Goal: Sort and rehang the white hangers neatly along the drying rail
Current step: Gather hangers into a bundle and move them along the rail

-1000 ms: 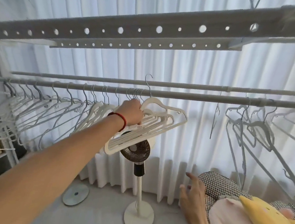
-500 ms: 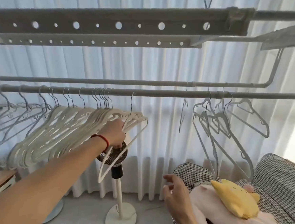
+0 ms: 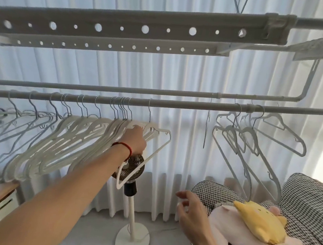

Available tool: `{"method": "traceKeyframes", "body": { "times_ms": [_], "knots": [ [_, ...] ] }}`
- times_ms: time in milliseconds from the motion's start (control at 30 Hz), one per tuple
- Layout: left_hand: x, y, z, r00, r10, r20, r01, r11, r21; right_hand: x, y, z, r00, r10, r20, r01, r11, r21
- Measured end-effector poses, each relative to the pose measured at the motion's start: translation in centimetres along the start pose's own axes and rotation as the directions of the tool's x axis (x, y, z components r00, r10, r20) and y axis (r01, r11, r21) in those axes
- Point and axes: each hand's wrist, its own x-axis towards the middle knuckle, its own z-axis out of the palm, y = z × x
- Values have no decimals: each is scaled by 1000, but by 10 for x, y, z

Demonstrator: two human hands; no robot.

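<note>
Your left hand (image 3: 135,140) is up at the white hangers (image 3: 90,136), fingers curled closed around the top of the bunch just under the hooks. The bunch hangs on the front rail (image 3: 177,104), left of centre, packed tight and fanned down to the left. I count roughly 14 hooks on that side; the bodies overlap too much for an exact hanger count. The rightmost one (image 3: 154,150) hangs a bit apart from the pack, its lower corner in front of the fan (image 3: 132,168).

Grey hangers (image 3: 251,146): about 4 on the right part of the same rail, plus a thin grey set (image 3: 11,126) at far left, count unclear.

Your right hand (image 3: 192,215) is low, near the plush toys (image 3: 255,226), fingers spread and loosely bent, holding nothing.

2 round rails, 2 perforated bars (image 3: 125,28) above, 1 fan. No readable writing or brand anywhere.
</note>
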Motion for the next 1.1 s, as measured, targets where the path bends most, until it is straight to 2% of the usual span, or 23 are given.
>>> {"method": "traceKeyframes", "body": {
  "times_ms": [100,200,267,333,400,467,533,700,767,833,900,1000,1033,1100],
  "knots": [
    [-6,0,5,999,33,17,-32,999,-31,11,-6,-9,1000,-8,-25,8,1000,4],
    [-21,6,7,996,76,-56,-68,989,134,23,-15,-24,997,-2,-78,3,1000,13],
    [-33,12,11,957,204,-206,-139,946,291,28,-23,-32,992,-6,-129,7,1000,11],
    [-44,20,17,880,371,-297,-267,903,337,32,-31,-40,982,-15,-189,18,1000,13],
    [-53,29,21,845,445,-296,-405,894,190,31,-38,-49,966,-18,-257,19,1000,0],
    [-60,36,29,852,450,-268,-460,888,28,28,-44,-58,941,-37,-336,27,999,-33],
    [-64,41,39,854,471,-221,-489,872,-31,22,-48,-68,916,-53,-397,27,997,-71],
    [-63,55,67,878,472,-78,-478,867,-139,10,-47,-87,888,-105,-447,17,980,-197],
    [-62,62,76,879,474,-47,-475,863,-174,15,-46,-100,830,-190,-524,37,957,-288],
    [-58,70,84,878,479,-17,-471,857,-209,27,-40,-120,769,-246,-589,-22,912,-410],
    [-52,83,91,881,473,15,-453,851,-265,43,-31,-146,792,-145,-594,-191,864,-465],
    [-40,112,99,899,435,48,-386,840,-381,59,-8,-177,872,207,-444,-413,799,-438],
    [-35,124,103,905,422,55,-363,833,-418,61,-2,-184,881,278,-383,-426,818,-385],
    [-26,150,112,912,402,78,-314,810,-495,65,8,-196,894,365,-259,-410,900,-148]
  ]
}}
